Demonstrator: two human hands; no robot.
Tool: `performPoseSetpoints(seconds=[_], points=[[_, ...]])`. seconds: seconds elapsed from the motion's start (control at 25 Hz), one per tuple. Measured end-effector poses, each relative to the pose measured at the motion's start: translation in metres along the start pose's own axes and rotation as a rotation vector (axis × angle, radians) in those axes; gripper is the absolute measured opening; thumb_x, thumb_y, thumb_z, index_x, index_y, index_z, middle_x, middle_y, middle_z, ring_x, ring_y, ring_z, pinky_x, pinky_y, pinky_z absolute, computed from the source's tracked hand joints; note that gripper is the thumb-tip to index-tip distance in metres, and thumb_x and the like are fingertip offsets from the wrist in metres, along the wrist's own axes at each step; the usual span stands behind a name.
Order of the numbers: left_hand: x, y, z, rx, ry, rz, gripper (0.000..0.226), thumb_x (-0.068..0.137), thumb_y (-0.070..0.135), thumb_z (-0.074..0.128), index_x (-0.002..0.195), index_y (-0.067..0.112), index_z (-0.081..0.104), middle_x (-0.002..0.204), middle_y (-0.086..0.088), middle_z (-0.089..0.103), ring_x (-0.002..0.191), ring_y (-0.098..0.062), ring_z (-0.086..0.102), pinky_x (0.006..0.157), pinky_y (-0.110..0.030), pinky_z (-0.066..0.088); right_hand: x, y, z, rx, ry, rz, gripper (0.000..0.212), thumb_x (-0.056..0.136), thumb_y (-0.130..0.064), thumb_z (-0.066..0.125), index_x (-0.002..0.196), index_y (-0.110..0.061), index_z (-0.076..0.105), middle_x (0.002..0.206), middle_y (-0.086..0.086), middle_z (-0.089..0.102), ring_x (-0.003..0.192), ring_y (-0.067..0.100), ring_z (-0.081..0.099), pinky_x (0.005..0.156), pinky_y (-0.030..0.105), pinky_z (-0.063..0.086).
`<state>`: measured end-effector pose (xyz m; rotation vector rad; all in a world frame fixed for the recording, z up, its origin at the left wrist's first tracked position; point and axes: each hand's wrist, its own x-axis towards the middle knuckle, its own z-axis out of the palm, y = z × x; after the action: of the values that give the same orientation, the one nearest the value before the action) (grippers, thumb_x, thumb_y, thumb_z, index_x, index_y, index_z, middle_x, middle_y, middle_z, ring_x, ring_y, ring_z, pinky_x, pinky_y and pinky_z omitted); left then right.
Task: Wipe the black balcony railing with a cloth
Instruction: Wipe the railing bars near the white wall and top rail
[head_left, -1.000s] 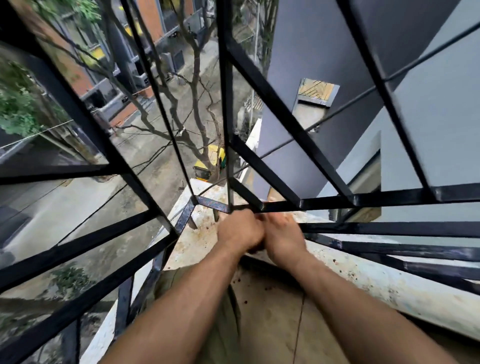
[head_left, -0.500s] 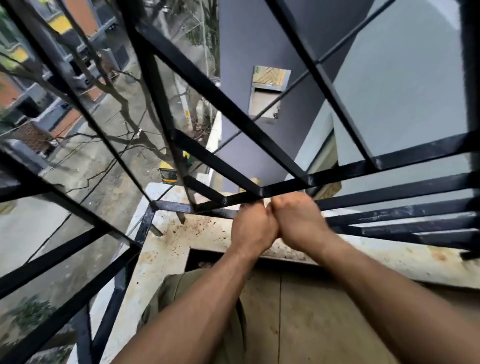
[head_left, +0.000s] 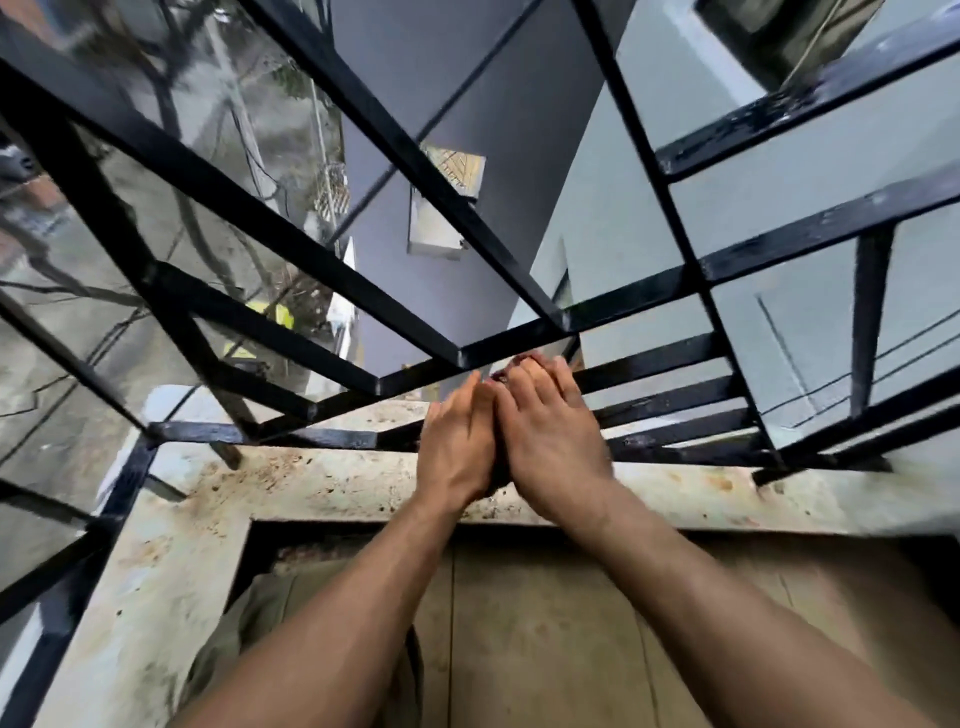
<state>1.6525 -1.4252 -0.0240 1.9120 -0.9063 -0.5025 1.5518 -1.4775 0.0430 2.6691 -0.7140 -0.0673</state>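
The black balcony railing is a grid of flat metal bars rising from a stained ledge. My left hand and my right hand are pressed side by side against its lower horizontal bars, just right of the corner. Between them they hold a dark cloth. Only a small reddish-dark bit of it peeks out at the fingertips, and the rest is hidden by the hands. My right fingertips reach up to the bar above.
The pale, rust-speckled concrete ledge runs under the railing and turns toward me on the left. Below it is the tan balcony floor and my olive trouser leg. Beyond the bars are a grey building wall and the street far below.
Both hands have slid to the right along the lower bars and stretched further up, the fingers less balled than before. The view has swung right, away from the corner.
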Motion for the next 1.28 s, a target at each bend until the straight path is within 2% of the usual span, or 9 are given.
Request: performPoseSetpoints(seconds=[0.28, 0.48, 0.64, 0.76, 0.84, 1.0, 1.12, 1.2, 1.28], points=[[0.003, -0.004, 0.006, 0.162, -0.171, -0.055, 0.107, 0.076, 0.086, -0.018, 0.160, 0.030, 0.018, 0.164, 0.000, 0.028, 0.150, -0.019, 0.022, 0.125, -0.047, 0.009, -0.010, 0.106, -0.066, -0.190, -0.064, 0.082, 0.023, 0.087, -0.026, 0.051, 0.105, -0.017, 0.061, 0.096, 0.007, 0.066, 0.092, 0.028, 0.062, 0.113, 0.045, 0.036], [0.004, 0.001, 0.001, 0.140, -0.179, -0.082, 0.087, 0.090, 0.074, -0.003, 0.159, 0.029, 0.023, 0.165, 0.003, 0.026, 0.152, -0.017, 0.017, 0.125, -0.044, 0.008, 0.008, 0.066, -0.026, 0.179, -0.004, -0.106, 0.029, 0.083, -0.025, 0.057, 0.111, -0.018, 0.058, 0.109, 0.007, 0.063, 0.101, 0.031, 0.059, 0.100, 0.040, 0.039], [0.005, 0.006, -0.006, 0.132, -0.248, -0.124, 0.083, 0.093, 0.069, 0.001, 0.159, 0.025, 0.026, 0.164, 0.000, 0.028, 0.150, -0.021, 0.021, 0.124, -0.045, 0.012, -0.044, 0.122, 0.006, -0.009, 0.313, -0.329, 0.052, 0.101, -0.012, 0.045, 0.153, -0.007, 0.042, 0.157, 0.016, 0.041, 0.149, 0.033, 0.035, 0.124, 0.049, 0.025], [-0.010, -0.001, 0.005, 0.243, -0.109, -0.022, 0.085, 0.093, 0.074, 0.003, 0.156, 0.023, 0.029, 0.161, -0.001, 0.035, 0.148, -0.021, 0.027, 0.122, -0.047, 0.023, -0.082, 0.169, 0.042, -0.205, 0.356, -0.396, 0.055, 0.099, -0.002, 0.034, 0.154, -0.004, 0.037, 0.157, 0.026, 0.039, 0.147, 0.041, 0.034, 0.124, 0.055, 0.022], [-0.022, -0.004, 0.007, 0.290, -0.028, 0.066, 0.074, 0.098, 0.069, 0.015, 0.149, 0.021, 0.039, 0.150, -0.002, 0.047, 0.142, -0.022, 0.037, 0.116, -0.046, 0.034, -0.102, 0.183, 0.063, -0.201, 0.253, -0.215, 0.062, 0.093, -0.008, 0.046, 0.154, -0.003, 0.034, 0.155, 0.029, 0.037, 0.144, 0.045, 0.034, 0.126, 0.055, 0.017], [-0.006, 0.008, -0.008, 0.064, -0.025, -0.076, 0.072, 0.101, 0.066, 0.016, 0.103, 0.015, 0.067, 0.089, -0.005, 0.065, 0.083, -0.018, 0.063, 0.075, -0.039, 0.052, -0.072, 0.106, 0.070, 0.139, 0.213, 0.279, 0.060, 0.074, 0.000, 0.075, 0.131, 0.005, 0.057, 0.128, 0.026, 0.049, 0.124, 0.044, 0.042, 0.116, 0.058, 0.030], [-0.004, 0.011, -0.009, 0.112, -0.015, -0.071, 0.071, 0.101, 0.065, 0.016, 0.097, 0.015, 0.067, 0.090, -0.007, 0.064, 0.082, -0.021, 0.062, 0.072, -0.036, 0.048, -0.027, -0.026, 0.083, 0.393, 0.077, 0.005, 0.048, 0.086, -0.028, 0.075, 0.129, -0.014, 0.060, 0.126, 0.000, 0.061, 0.127, 0.020, 0.045, 0.119, 0.041, 0.026], [-0.008, 0.013, -0.007, 0.129, 0.019, -0.069, 0.061, 0.106, 0.055, 0.023, 0.093, 0.013, 0.064, 0.093, -0.009, 0.066, 0.088, -0.024, 0.063, 0.078, -0.038, 0.048, -0.004, -0.069, 0.091, 0.512, 0.102, -0.093, 0.046, 0.105, -0.048, 0.045, 0.142, -0.025, 0.029, 0.132, -0.025, 0.050, 0.132, -0.001, 0.040, 0.122, 0.026, 0.017], [-0.006, 0.017, -0.009, 0.131, 0.025, -0.074, 0.061, 0.107, 0.051, 0.023, 0.099, 0.011, 0.068, 0.098, -0.010, 0.069, 0.093, -0.025, 0.063, 0.083, -0.038, 0.048, 0.010, -0.058, 0.082, 0.414, 0.104, -0.153, 0.040, 0.106, -0.031, 0.049, 0.140, -0.015, 0.038, 0.136, -0.007, 0.054, 0.132, 0.016, 0.045, 0.123, 0.036, 0.024]])
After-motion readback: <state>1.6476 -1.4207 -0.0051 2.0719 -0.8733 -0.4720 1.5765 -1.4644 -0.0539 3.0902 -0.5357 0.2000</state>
